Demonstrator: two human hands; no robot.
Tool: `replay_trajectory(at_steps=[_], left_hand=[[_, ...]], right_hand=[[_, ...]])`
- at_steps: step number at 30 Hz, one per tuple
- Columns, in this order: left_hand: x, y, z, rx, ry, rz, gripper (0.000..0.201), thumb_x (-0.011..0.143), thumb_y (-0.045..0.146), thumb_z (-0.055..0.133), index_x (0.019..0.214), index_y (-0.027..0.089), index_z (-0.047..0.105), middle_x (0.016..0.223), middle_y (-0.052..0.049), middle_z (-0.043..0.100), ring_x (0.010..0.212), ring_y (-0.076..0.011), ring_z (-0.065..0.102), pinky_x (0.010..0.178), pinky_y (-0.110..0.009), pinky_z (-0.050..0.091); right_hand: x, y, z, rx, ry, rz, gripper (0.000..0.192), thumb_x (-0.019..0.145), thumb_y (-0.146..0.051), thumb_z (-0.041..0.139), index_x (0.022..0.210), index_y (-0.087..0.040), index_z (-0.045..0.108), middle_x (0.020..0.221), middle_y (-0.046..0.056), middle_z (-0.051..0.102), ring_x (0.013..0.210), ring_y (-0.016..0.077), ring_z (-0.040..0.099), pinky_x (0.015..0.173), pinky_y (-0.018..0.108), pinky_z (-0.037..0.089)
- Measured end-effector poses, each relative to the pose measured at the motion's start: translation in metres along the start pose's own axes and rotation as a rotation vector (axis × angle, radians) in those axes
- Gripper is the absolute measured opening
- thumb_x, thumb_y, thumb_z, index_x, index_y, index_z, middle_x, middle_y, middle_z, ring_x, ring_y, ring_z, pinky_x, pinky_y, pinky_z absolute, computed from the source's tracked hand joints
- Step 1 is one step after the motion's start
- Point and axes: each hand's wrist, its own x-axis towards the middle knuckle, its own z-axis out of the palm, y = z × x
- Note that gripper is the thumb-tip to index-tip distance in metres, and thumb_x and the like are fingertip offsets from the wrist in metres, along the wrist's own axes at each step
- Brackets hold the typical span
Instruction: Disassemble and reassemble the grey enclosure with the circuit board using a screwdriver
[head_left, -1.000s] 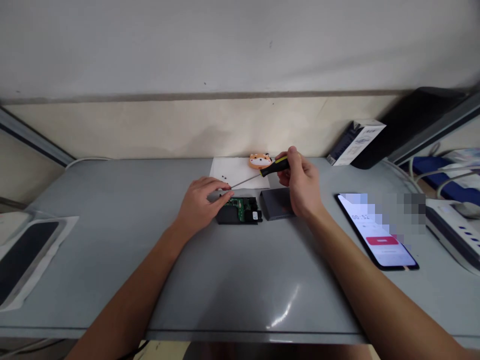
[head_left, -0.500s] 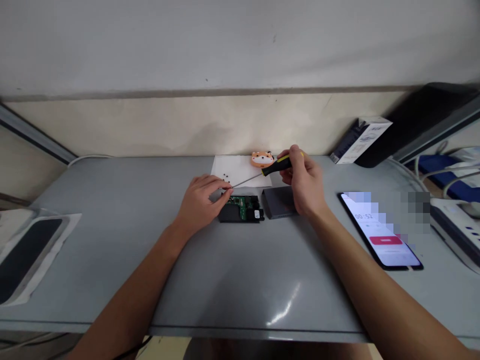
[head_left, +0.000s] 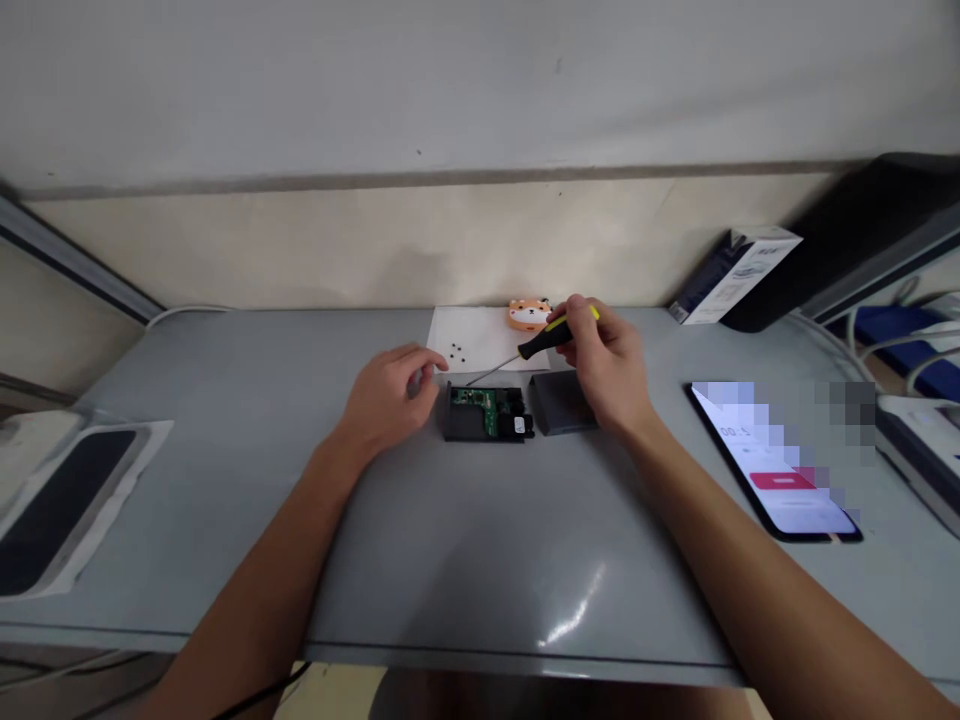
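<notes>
Near the board (head_left: 487, 411): one screwdriver (head_left: 541, 340), one cover (head_left: 561, 402), four screws (head_left: 456, 352) on one paper (head_left: 480, 345), one phone (head_left: 776, 462).

Screwdriver (head_left: 551, 337) black and yellow; circuit board (head_left: 480, 403) green; table (head_left: 465, 540) grey.

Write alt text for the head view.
A right hand holds a screwdriver angled toward an opened device on a grey table; the left hand rests beside it, with loose screws on paper behind.
</notes>
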Motion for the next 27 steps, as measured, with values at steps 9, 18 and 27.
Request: replay_trajectory(at_steps=[9,18,27], left_hand=[[-0.002,0.002,0.011,-0.072,-0.132,-0.017,0.033,0.092,0.019,0.041,0.101,0.021,0.072,0.106,-0.003,0.078,0.089,-0.0204,0.070,0.081,-0.034,0.051],[-0.003,0.004,0.011,-0.088,-0.163,-0.004,0.031,0.093,0.021,0.042,0.099,0.021,0.073,0.103,-0.004,0.079,0.090,-0.0210,0.072,0.083,-0.034,0.053],[-0.002,0.004,0.012,-0.107,-0.141,0.040,0.029,0.093,0.021,0.044,0.096,0.021,0.073,0.101,-0.004,0.079,0.090,-0.0209,0.071,0.084,-0.034,0.053]], right_hand=[[0.000,0.003,0.003,-0.046,-0.027,-0.014,0.053,0.093,-0.072,0.059,0.082,-0.021,0.072,0.073,0.000,0.065,0.066,0.0122,0.057,0.063,0.027,0.047],[-0.003,0.006,0.005,-0.080,-0.033,-0.035,0.049,0.097,-0.065,0.057,0.079,-0.021,0.069,0.070,-0.001,0.061,0.065,0.0119,0.055,0.064,0.027,0.045],[-0.001,-0.013,0.014,-0.076,-0.201,-0.167,0.035,0.102,-0.052,0.058,0.086,-0.022,0.067,0.079,0.000,0.067,0.069,0.0127,0.056,0.066,0.029,0.044]])
